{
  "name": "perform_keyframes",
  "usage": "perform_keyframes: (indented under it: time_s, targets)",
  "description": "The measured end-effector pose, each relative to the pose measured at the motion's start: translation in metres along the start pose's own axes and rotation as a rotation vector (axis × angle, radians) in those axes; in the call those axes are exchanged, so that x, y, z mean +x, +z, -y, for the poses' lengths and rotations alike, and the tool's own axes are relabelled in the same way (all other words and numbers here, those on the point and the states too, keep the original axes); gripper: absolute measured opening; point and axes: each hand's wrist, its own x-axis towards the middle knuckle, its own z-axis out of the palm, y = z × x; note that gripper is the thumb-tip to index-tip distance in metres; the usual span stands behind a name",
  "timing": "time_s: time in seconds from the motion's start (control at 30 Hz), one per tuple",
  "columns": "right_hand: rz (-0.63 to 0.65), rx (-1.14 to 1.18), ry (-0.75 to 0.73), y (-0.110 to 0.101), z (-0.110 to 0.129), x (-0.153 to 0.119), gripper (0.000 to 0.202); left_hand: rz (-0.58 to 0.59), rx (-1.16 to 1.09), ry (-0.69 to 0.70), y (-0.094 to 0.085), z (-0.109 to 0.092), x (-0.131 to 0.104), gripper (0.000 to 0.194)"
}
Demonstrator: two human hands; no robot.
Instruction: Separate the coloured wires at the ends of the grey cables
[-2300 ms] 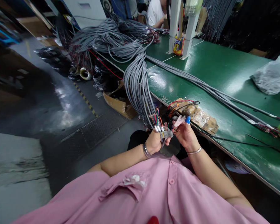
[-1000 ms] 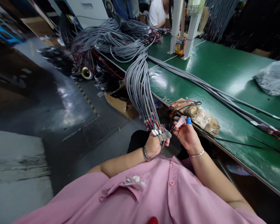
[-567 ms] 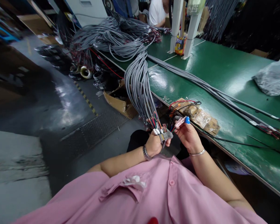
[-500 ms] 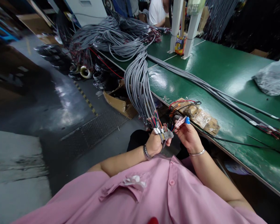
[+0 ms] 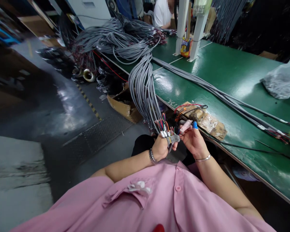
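Note:
My left hand (image 5: 160, 147) is closed around a bundle of grey cable ends. Their coloured wires (image 5: 163, 122) fan out above the fist, with white bands just below them. A grey cover (image 5: 173, 139) wraps one finger of this hand. Close by on the right, my right hand (image 5: 192, 140) is closed on a small pink tool (image 5: 185, 126), whose exact kind I cannot make out. Its tip lies near the wires at the left hand; whether it touches them is unclear. A blue cover (image 5: 195, 125) sits on a right fingertip.
Many grey cables (image 5: 143, 77) hang over the edge of the green table (image 5: 222, 71). A taped wooden block (image 5: 211, 124) lies at the edge beside my right hand. An open cardboard box (image 5: 124, 104) stands below. A person in white (image 5: 161, 14) sits across the table.
The pink tool has turned in my right hand and now shows a broader side. The coloured wires in my left hand have shifted slightly upright and right.

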Motion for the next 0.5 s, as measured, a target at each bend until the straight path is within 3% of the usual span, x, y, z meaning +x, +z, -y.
perform_keyframes:
  time_s: [0.2,0.5]
  targets:
    - [0.083,-0.061,0.077,-0.011,0.003,-0.008,0.051,-0.001,0.003,0.003,-0.006,0.002,-0.008,0.035]
    - [0.229,-0.423,0.2,-0.023,0.01,-0.027,0.037,0.045,0.14,0.037,-0.019,0.016,-0.011,0.035]
